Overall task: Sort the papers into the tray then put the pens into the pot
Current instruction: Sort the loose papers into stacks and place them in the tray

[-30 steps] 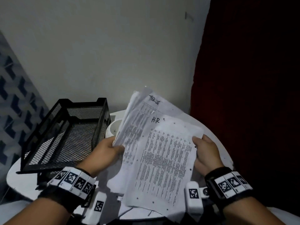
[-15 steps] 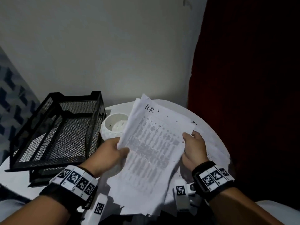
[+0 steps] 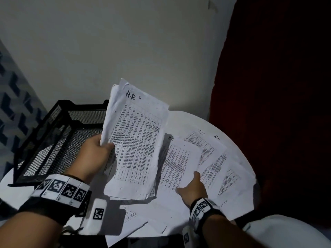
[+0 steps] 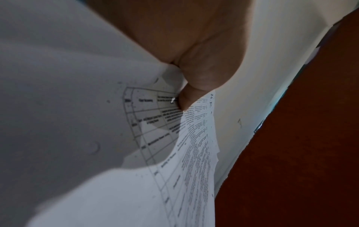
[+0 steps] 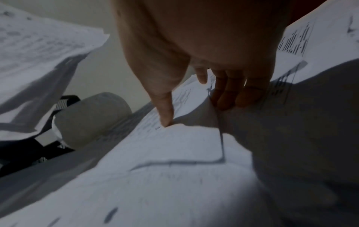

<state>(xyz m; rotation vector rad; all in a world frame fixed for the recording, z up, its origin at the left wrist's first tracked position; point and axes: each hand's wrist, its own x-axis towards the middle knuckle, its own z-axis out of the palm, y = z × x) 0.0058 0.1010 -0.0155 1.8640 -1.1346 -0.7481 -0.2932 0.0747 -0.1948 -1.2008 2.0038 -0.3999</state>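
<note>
Pinching stack of papers [image 3: 136,147] — left hand [image 3: 93,158]; right hand [image 3: 192,189] spread flat on loose sheet [image 3: 177,165].

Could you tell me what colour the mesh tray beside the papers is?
The mesh tray is black, seen best in the head view.

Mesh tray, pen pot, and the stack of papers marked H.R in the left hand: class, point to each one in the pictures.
mesh tray [image 3: 59,138], head view, on its near side wall.
pen pot [image 5: 91,118], right wrist view, on its pale side.
stack of papers [image 3: 136,140], head view, on the middle of the top printed sheet.
</note>
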